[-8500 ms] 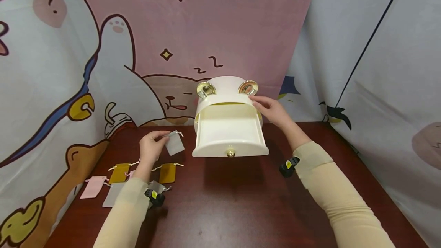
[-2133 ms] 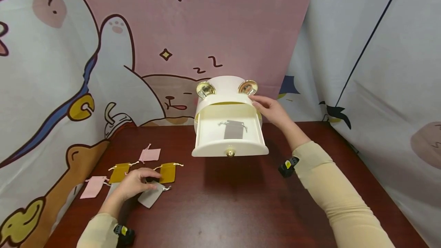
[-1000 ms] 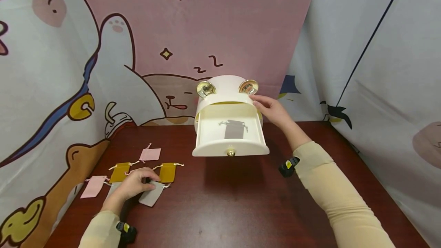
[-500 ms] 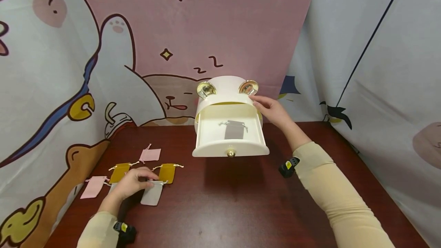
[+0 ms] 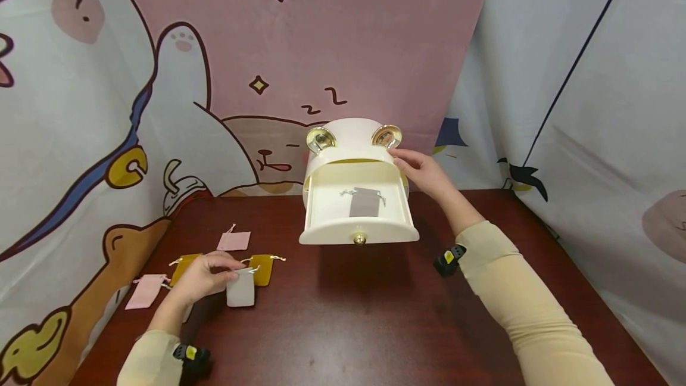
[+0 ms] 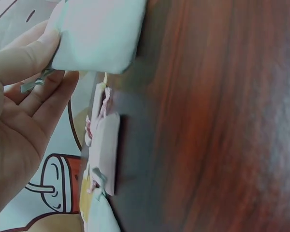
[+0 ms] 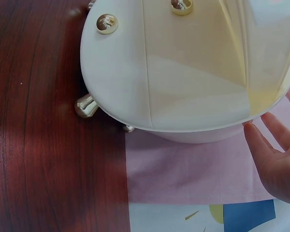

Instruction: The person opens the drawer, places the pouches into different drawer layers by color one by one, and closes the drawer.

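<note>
My left hand (image 5: 206, 276) pinches a small grey drawstring pouch (image 5: 241, 289) near its corded top. The pouch hangs down in front of a mustard pouch (image 5: 262, 270); in the left wrist view the thumb lies across the face of the grey pouch (image 6: 99, 36). A white storage box (image 5: 354, 136) with gold, ear-like discs stands at the back, its top drawer (image 5: 321, 192) pulled out. One darker grey pouch (image 5: 364, 204) lies inside. My right hand (image 5: 429, 174) touches the box's upper right side, fingertips at the rim, fingers mostly extended.
Pink pouches (image 5: 233, 241) and another mustard pouch (image 5: 184, 267) lie on the dark wooden table (image 5: 343, 326) at left, partly behind the left hand. A lower drawer knob (image 7: 107, 24) and gold foot (image 7: 86, 106) show in the right wrist view. Printed cloth hangs behind.
Earlier the left hand held the pouch now lying in the drawer. Since then it has gripped another grey pouch, turned it upright and raised it slightly. The right hand stays on the box.
</note>
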A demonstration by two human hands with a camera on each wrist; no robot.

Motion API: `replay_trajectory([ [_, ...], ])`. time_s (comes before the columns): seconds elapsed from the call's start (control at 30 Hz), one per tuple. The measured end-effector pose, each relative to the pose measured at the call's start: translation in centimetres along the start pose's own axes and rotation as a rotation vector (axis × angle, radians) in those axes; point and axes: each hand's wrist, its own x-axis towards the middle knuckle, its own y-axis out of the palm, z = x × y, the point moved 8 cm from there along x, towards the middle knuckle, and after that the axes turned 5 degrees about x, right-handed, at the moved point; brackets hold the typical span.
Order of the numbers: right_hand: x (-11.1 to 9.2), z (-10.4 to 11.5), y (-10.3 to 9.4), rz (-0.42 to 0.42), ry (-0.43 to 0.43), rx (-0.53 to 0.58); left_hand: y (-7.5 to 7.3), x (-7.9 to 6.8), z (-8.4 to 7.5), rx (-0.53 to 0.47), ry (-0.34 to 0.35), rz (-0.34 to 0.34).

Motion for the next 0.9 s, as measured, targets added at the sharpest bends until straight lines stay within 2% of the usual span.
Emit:
replay_trajectory([
  [0.07,0.0,0.0,0.0,-0.001,-0.002,0.005,-0.1,0.2,-0.4,0.058,0.005,-0.028],
  [0.13,0.0,-0.1,0.0,-0.004,-0.003,0.006,-0.2,0.3,-1.0,0.115,0.039,-0.059],
  [0.23,0.0,-0.2,0.0,-0.005,-0.003,0.003,-0.3,0.6,-1.8,0.147,0.090,-0.092],
  [0.37,0.0,-0.2,0.1,-0.001,-0.003,0.004,-0.2,1.0,-2.5,0.128,0.125,-0.105],
  [0.53,0.1,-0.2,0.1,-0.001,0.003,0.005,-0.2,1.7,-3.1,0.074,0.110,-0.111],
  [0.7,0.0,0.0,0.0,-0.004,-0.001,0.003,-0.5,2.6,-4.0,0.058,0.112,-0.148],
  [0.8,-0.1,0.0,0.0,-0.006,-0.001,-0.002,-0.5,3.0,-5.2,0.055,0.114,-0.151],
  [0.9,-0.1,0.0,0.0,-0.005,0.008,-0.010,-0.5,3.2,-7.2,0.051,0.124,-0.142],
])
